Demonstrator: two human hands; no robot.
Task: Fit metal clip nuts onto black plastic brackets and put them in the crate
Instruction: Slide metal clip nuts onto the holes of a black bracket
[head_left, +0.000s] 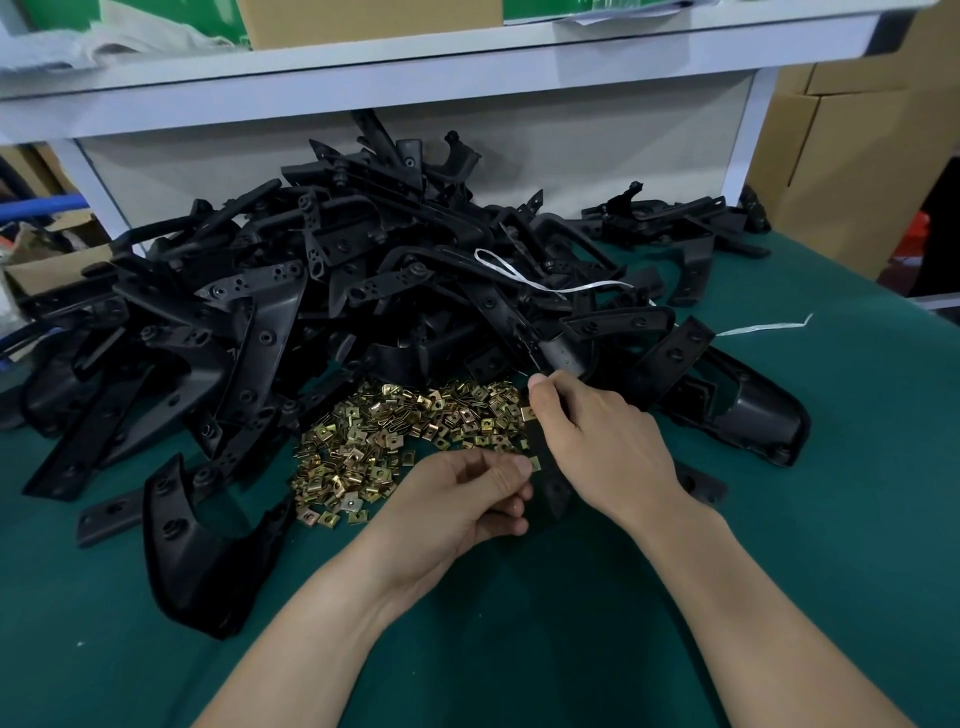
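Forearms: both bare, reaching in from the near edge over the green worktop (831, 493).
Left hand (467, 493): fingers curled; thumb and forefinger pinch one clip nut (535, 463) against the edge of the held bracket.
Right hand (602, 441): clamped round a black bracket (545, 470), a narrow strip pointing away from the camera, just in front of the nut heap.
Fitted nut (528, 413): one brass-coloured nut looks seated near the strip's far end; it is small, so not certain.
Progress: judged mid-fit, second nut going on this piece. The batch as a whole looks barely started.
Nut heap (384, 441): large and loose, on the worktop just beyond the hands.
Bracket pile (337, 291): big and tangled, behind the heap; no nuts visible on these parts.
Crate: not in view; the finished count cannot be told.
In the way: a white strap (550, 285) is draped over the pile and could snag a pulled part. Stray brackets lie on both sides of the hands.
Surroundings: a shelf (363, 83) overhangs the pile, with cardboard boxes (841, 156) at the right.
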